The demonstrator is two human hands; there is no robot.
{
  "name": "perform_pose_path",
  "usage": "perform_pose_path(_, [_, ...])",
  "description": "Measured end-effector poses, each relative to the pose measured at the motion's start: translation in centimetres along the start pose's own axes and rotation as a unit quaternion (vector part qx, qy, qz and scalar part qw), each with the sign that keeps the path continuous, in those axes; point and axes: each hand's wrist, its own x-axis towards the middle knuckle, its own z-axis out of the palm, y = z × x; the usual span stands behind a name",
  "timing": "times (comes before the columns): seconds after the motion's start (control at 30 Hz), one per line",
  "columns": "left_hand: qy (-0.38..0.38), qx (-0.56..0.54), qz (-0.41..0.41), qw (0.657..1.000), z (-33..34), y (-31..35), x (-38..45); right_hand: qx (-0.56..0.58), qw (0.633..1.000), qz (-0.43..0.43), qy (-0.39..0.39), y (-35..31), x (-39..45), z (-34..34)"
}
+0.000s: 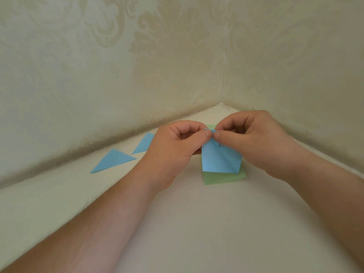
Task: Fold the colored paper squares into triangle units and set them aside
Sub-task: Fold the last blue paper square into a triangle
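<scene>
1. Both forearms reach in from the bottom corners and meet over the middle of the white table (197,223), which sits in a corner between two walls covered in pale patterned wallpaper (98,56).
2. Left hand (173,152): fingers curled, thumb and forefinger pinching the top corner of the blue paper (218,158) from the left side.
3. Right hand (254,142): fingers curled as well, thumb and forefinger pinching the same top corner from the right, so the two hands' fingertips almost touch at the paper's upper point.
4. The blue paper hangs from that pinch, lifted off the table between the hands. It shows a diagonal crease running from the top toward its lower right corner, and its lower edge hangs just above the green sheet.
5. A green paper square (222,179) lies flat on the table directly under the blue paper; only its near edge and a small strip beyond the hands show.
6. Two finished blue triangles lie flat on the table to the left, near the wall: the nearer triangle (113,160) in full view, the farther triangle (143,144) partly hidden behind the left hand. They lie near each other but apart.
</scene>
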Motion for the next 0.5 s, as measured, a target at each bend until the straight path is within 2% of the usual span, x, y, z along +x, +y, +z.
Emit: perform_pose_path(0.5, [0.031, 0.063, -0.008, 0.997, -0.02, 0.02, -0.06, 0.009, 0.999, 0.022, -0.032, 0.06, 0.16, -0.06])
